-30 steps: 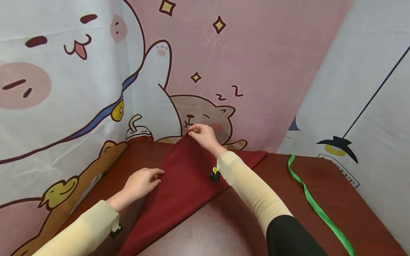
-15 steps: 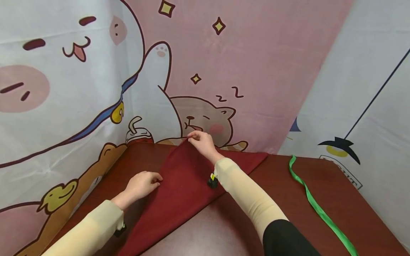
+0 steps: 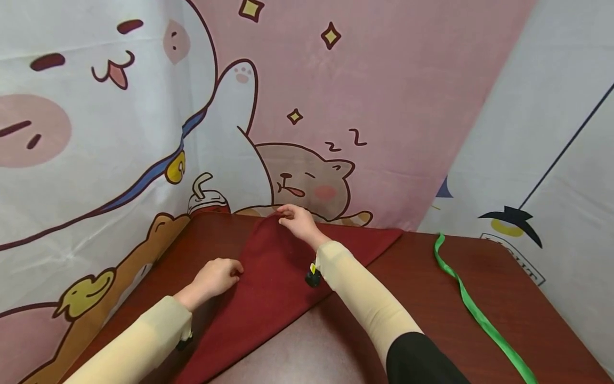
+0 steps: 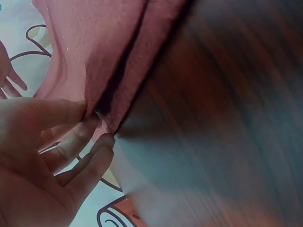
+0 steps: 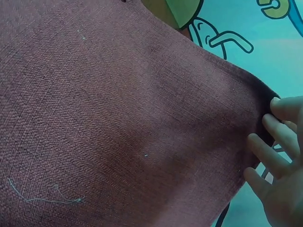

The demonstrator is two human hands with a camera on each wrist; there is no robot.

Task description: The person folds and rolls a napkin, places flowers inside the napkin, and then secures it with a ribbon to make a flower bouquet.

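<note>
Red cloth lies at frame centre, its top corner pinched by the right hand, its left edge by the left hand, fingers of both bent.

Lit brightly and evenly across the patterned wall hanging, with pale glare on the near tabletop and soft shadows beneath the right sleeve and beside the left sleeve. Dimmer and bluish from the left wrist, streaked by blur across the tabletop and washed there with a cool sheen. Muted from the right wrist, tinted teal across the wall hanging, yet sharp in the weave of the red cloth, with shadow darkest toward the right hand.
</note>
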